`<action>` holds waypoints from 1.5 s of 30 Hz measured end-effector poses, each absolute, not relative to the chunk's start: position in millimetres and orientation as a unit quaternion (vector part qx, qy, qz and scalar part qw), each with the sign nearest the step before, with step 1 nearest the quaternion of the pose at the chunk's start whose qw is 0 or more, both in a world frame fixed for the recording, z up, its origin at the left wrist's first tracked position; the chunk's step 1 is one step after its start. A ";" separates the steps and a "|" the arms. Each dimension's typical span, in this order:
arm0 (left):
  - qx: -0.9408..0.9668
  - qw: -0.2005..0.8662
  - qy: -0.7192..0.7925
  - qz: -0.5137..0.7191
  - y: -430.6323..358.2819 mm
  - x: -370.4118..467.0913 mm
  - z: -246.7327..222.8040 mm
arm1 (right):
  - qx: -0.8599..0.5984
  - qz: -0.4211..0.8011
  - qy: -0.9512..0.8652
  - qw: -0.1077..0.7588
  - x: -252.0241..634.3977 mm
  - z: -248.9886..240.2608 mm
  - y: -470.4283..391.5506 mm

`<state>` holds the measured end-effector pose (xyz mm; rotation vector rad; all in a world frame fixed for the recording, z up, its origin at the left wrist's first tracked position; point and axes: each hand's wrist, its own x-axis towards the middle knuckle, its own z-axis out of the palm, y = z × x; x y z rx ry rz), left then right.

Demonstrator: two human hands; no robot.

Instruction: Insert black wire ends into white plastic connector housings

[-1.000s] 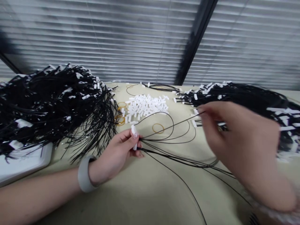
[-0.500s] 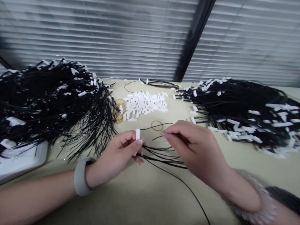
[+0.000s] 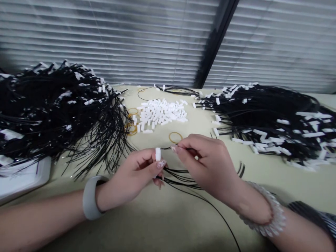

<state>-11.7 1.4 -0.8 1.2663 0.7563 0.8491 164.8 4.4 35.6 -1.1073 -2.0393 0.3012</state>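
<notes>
Between its thumb and fingers, my left hand [image 3: 143,169] pinches a small white connector [image 3: 158,154] that stands upright. Black wires [image 3: 181,180] run rightward from under the left fingers and pass beneath my right hand [image 3: 203,157]. The right thumb and forefinger are pinched on a thin black wire [image 3: 166,148] close to the connector's right side; whether its tip is inside the connector cannot be told. A yellow rubber band [image 3: 175,137] lies just behind the right fingertips.
A heap of loose white connectors [image 3: 162,113] lies behind the hands. Large piles of black wires with white ends stand at left [image 3: 52,105] and right [image 3: 267,112]. A white tray [image 3: 39,178] sits at the left edge. Blinds [image 3: 105,42] rise behind the table.
My right hand has moved left, bringing its fingertips and the wire nearer the connector. The left hand with the connector has shifted slightly right.
</notes>
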 end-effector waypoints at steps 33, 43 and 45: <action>0.546 0.669 0.355 0.358 3.2 -10.3 -1.7 | -0.419 0.092 -0.840 0.333 175.6 40.8 8.4; 0.420 0.761 0.338 0.362 9.9 -16.0 -2.6 | -0.489 -0.071 -0.841 0.219 220.5 50.6 34.0; 0.423 0.763 0.343 0.349 9.9 -15.3 -1.3 | -0.492 -0.143 -0.816 0.269 220.3 53.4 33.2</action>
